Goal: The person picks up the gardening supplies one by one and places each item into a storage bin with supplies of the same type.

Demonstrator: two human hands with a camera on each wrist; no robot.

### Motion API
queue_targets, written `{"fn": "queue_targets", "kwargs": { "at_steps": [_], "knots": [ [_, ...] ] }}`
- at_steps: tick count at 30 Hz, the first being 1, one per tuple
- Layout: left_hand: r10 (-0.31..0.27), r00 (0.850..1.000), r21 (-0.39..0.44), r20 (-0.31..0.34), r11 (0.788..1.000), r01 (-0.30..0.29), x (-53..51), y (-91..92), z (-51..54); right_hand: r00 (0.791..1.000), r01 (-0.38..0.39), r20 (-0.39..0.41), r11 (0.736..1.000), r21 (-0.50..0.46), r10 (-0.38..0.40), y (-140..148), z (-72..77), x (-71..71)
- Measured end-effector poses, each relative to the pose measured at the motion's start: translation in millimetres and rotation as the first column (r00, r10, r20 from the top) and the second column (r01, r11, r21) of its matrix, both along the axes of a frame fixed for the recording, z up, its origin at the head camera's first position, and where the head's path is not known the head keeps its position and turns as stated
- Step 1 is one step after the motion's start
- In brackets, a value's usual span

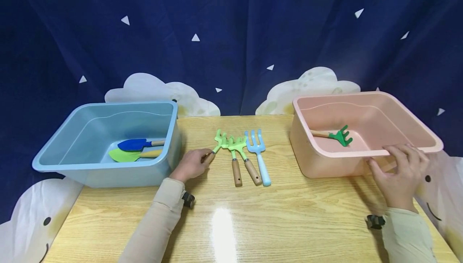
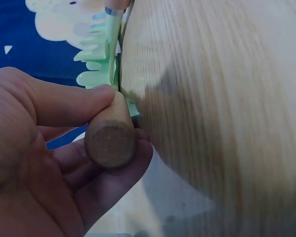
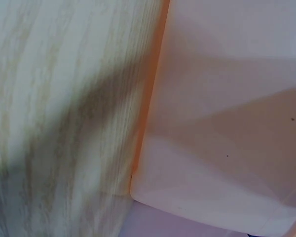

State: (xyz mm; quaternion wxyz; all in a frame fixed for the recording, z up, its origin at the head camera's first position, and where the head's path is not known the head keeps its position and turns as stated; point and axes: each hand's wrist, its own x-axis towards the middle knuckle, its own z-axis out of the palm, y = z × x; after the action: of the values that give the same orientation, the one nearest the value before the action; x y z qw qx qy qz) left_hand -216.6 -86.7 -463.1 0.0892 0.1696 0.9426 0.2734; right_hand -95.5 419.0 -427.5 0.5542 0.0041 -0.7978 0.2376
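My left hand [image 1: 193, 164] pinches the wooden handle [image 2: 111, 143] of the leftmost light green hand rake [image 1: 217, 144] between thumb and fingers. Its tines lie by the heads of two more light green hand rakes [image 1: 234, 160], both with brown wooden handles. Beside these, to the right, lies a light blue hand fork [image 1: 261, 160]. On the right, my right hand [image 1: 401, 172] grips the near rim of a pink plastic tub [image 1: 307, 162], fingers over the edge and thumb against the outside. A dark green hand rake [image 1: 341, 136] lies in that tub. The right wrist view shows only the tub's wall and the table.
A blue plastic tub [image 1: 103, 168] stands at the left, holding a dark blue trowel [image 1: 134, 145] and a light green trowel [image 1: 126, 155] with a yellow handle. Both tubs stand on the wooden table [image 1: 282, 215]. A dark blue curtain [image 1: 231, 46] with white cloud shapes hangs behind.
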Motion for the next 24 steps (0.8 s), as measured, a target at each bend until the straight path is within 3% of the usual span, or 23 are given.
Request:
{"fn": "queue_targets", "kwargs": {
  "at_steps": [13,24],
  "knots": [
    [0.035,0.999,0.046,-0.009,0.998,-0.034,-0.5,-3.2,-2.3,1.000,-0.005,0.021,1.000,0.011,0.005,3.1,-1.3,-0.1],
    [-0.075,0.993,-0.044,-0.085,0.996,0.072,-8.4,5.7,-3.2,1.000,-0.007,0.021,1.000,-0.001,0.007,2.3,1.1,0.2]
  ]
}}
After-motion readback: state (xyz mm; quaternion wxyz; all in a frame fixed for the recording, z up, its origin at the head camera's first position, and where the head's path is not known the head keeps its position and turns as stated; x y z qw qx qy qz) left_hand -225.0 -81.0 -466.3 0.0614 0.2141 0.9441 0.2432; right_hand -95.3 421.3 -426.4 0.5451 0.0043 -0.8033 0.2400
